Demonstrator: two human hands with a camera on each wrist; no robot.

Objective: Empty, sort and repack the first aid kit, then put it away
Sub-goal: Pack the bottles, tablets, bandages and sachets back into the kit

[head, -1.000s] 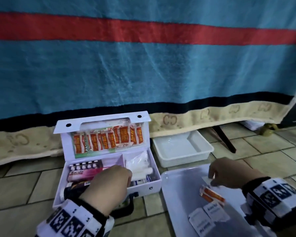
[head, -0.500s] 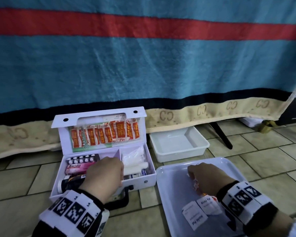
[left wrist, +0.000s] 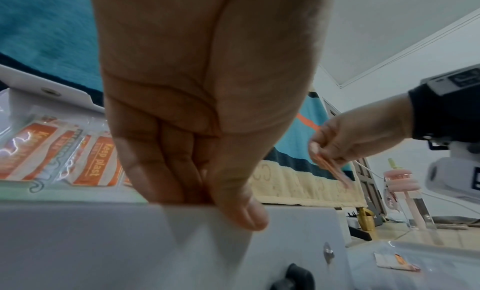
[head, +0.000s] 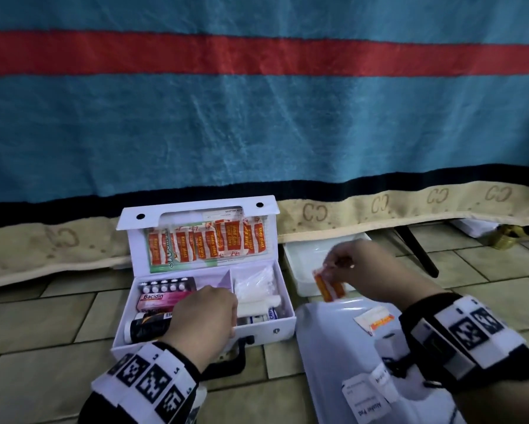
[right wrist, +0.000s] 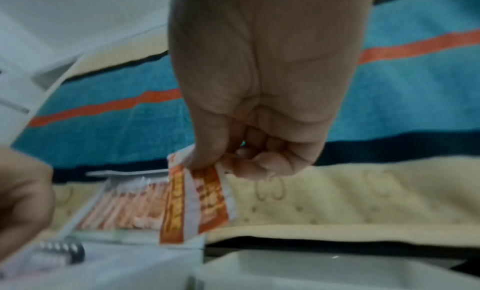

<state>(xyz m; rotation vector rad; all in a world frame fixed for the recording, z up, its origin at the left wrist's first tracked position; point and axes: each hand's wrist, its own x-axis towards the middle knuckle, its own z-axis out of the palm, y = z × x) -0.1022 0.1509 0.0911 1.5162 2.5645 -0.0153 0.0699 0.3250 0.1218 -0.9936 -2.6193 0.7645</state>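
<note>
The white first aid kit [head: 287,324] stands open on the tiled floor, orange plaster strips [head: 226,243] tucked in its lid. Inside lie a pill blister, a pink Bacidin box [head: 157,299], a dark bottle [head: 147,325] and white gauze [head: 257,286]. My left hand [head: 206,313] grips the kit's front wall, thumb outside [left wrist: 244,214], fingers inside. My right hand [head: 345,264] pinches two orange plaster strips [head: 329,284], [right wrist: 194,200] in the air between the kit and the tray. More sachets [head: 376,321] and alcohol pads [head: 365,403] lie on the flat white tray [head: 321,347].
A small white tub [head: 299,255] stands behind the tray, against the hanging blue, red and beige blanket [head: 257,117]. A black leg [head: 419,252] slants down at the right. Tiled floor lies around the kit on the left.
My right hand has lifted the orange strips off the tray and carried them up and left toward the kit. My left hand stays on the kit's front wall.
</note>
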